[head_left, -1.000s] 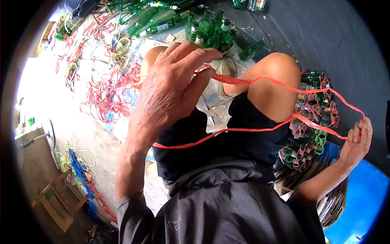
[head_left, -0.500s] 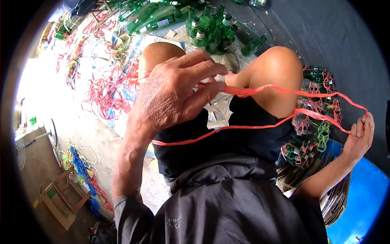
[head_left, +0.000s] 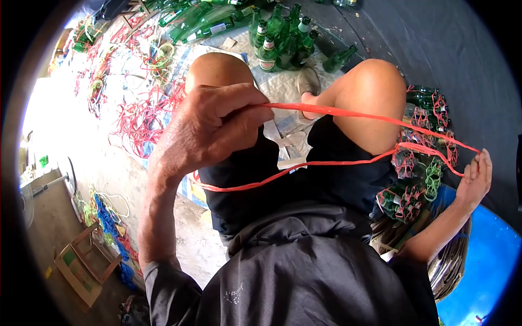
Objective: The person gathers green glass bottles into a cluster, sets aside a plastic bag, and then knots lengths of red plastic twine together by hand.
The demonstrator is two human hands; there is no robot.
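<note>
My left hand (head_left: 217, 125) is closed in front of my left knee, thumb and forefinger pinching a red plastic cord (head_left: 331, 111). From that pinch the cord runs nearly straight across to my right hand (head_left: 476, 176), out at the far right. There my curled fingers grip the cord. A second length of it sags lower over my dark shorts and loops back to the right hand. Part of the cord near my left wrist is hidden behind the hand.
Green bottles (head_left: 283, 43) stand between my knees, and more lie behind. Loose red cords (head_left: 142, 119) are heaped at left. Cord-netted bottles (head_left: 402, 204) lie at right beside stacked cardboard (head_left: 448, 271) and a blue surface (head_left: 484, 255). A wooden frame (head_left: 87, 261) sits lower left.
My left hand has moved left and slightly down, its fingers closing more tightly, and the upper cord length has straightened. My right hand has shifted slightly left.
</note>
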